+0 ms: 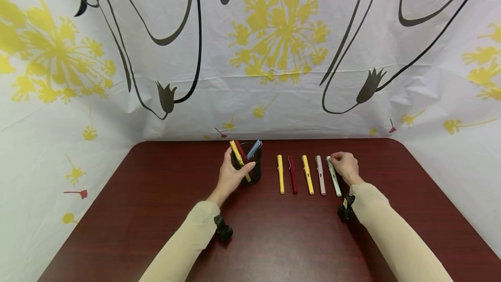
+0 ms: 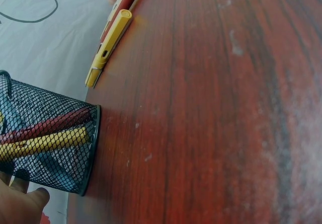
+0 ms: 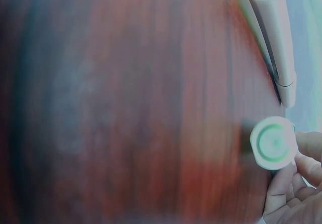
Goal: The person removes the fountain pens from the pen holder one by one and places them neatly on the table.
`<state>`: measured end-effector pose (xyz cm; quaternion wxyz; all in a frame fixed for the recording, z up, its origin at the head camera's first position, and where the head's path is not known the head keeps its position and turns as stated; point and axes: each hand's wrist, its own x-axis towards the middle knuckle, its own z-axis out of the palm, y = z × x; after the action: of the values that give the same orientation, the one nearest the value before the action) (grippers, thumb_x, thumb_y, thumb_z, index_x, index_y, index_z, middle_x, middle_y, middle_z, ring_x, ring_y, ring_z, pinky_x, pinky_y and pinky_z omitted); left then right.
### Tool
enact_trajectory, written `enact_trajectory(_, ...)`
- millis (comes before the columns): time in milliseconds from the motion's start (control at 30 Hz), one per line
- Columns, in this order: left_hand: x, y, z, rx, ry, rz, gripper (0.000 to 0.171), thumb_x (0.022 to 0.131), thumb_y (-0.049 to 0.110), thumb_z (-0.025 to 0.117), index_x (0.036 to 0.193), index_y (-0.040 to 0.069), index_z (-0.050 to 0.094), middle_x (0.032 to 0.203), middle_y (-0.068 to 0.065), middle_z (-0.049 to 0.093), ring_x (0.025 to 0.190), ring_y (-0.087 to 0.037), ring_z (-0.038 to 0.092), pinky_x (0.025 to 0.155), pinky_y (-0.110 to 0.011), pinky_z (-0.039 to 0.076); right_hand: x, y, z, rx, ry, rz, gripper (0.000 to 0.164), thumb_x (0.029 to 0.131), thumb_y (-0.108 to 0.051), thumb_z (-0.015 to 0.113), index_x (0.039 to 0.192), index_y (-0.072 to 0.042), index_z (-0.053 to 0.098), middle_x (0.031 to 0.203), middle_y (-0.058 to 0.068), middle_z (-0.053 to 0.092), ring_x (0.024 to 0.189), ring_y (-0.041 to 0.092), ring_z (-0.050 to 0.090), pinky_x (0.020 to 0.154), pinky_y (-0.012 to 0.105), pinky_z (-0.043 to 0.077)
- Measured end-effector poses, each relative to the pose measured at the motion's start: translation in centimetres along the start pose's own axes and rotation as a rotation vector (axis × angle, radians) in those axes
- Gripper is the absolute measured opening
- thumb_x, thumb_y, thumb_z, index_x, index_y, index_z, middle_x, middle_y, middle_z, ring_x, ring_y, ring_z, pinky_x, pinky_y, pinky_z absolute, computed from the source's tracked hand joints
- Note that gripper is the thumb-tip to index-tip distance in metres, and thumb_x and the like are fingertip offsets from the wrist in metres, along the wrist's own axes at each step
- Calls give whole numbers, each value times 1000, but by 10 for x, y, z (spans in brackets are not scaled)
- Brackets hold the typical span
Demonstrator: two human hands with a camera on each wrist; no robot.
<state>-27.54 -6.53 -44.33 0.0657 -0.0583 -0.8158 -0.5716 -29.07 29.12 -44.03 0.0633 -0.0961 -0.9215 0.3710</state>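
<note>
Gripping black mesh cup (image 1: 256, 170) with left hand (image 1: 231, 175), with thumb on near side and other fingers mostly hidden behind; likely done to steady a light holder with pens sticking out over the rim; stocked with cup's yellow pen (image 1: 236, 151), cup's dark red pen (image 1: 241, 151) and cup's blue pen (image 1: 255, 149), all leaning; pinching pale green pen (image 1: 334, 177) by far end with right hand (image 1: 346, 166), with fingertips drawn in narrow on it; probably taken there for easy access from the open right side; can't tell whether lifted off table (image 1: 274, 238); seen nearly end-on in right wrist view; lined up between cup and right hand, left to right: left yellow pen (image 1: 280, 175), dark red pen (image 1: 292, 175), second yellow pen (image 1: 308, 175), pale pink pen (image 1: 320, 176); set roughly parallel with gaps, presumably for picking singly without nudging neighbours.
</note>
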Motion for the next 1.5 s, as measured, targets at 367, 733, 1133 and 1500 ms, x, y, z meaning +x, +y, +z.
enact_trajectory(367,0,0,0,1,-3,2,95,79,42,73,150,12,18,145,-19,37,134,-33,35,104,-52,35,-3,2,-3,38,-21,-8,36,98,-17,49,121,8,57,115,28,59,81,29,61,60,29,46)
enact_trajectory(733,-1,0,-1,-12,-7,8,93,79,40,73,149,13,19,142,-19,41,129,-33,41,101,-51,38,-7,6,-7,195,-47,24,44,101,-21,43,130,11,47,122,32,53,97,35,61,76,34,54)
enact_trajectory(1133,0,0,0,-15,-17,-1,96,79,44,72,150,13,16,149,-17,31,137,-33,31,105,-53,33,-11,-44,-1,420,87,-69,36,99,-20,49,126,4,55,94,6,62,69,-1,58,70,25,54)
enact_trajectory(1500,-1,0,-1,-18,-17,-6,95,80,43,72,150,13,16,150,-17,29,138,-32,29,105,-53,32,-23,-102,30,659,-116,-186,36,97,-17,53,125,6,54,88,-3,60,74,7,59,66,19,51)
